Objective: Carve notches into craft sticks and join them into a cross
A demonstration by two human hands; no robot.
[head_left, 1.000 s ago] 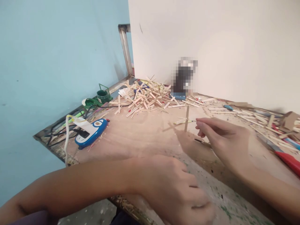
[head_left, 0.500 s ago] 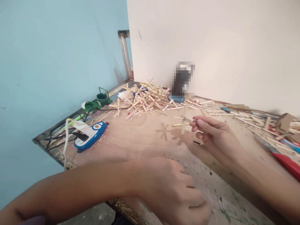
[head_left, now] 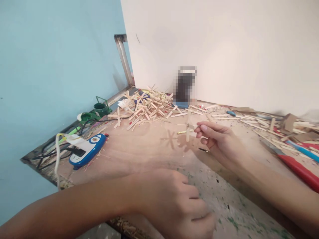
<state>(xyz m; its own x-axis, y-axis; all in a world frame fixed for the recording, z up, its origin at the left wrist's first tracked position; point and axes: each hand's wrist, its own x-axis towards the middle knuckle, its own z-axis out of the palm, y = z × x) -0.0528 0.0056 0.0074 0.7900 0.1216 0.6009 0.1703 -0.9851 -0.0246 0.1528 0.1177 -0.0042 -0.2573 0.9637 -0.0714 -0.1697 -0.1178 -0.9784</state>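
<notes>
My right hand (head_left: pixel 217 139) is raised a little above the wooden table (head_left: pixel 139 149), fingers pinched on a small cross of glued craft sticks (head_left: pixel 188 126); its shadow falls on the table just to the left. My left hand (head_left: pixel 174 202) rests near the table's front edge, fingers curled under; whatever they hold is hidden. A thin pencil-like tool (head_left: pixel 204 150) lies under my right hand, and another yellow one (head_left: pixel 183 132) lies beyond the stick cross.
A heap of stick crosses (head_left: pixel 147 106) lies at the back by the white board (head_left: pixel 219 49). A blue and white power strip (head_left: pixel 84 151) with cables sits left, green pots (head_left: pixel 99 108) behind it. Loose sticks, a blue pen and a red tool (head_left: pixel 299 169) litter the right.
My right hand has drawn the stick cross leftward and turned it slightly. The view has swung to the right, shifting everything left in the picture. My left hand has stayed put.
</notes>
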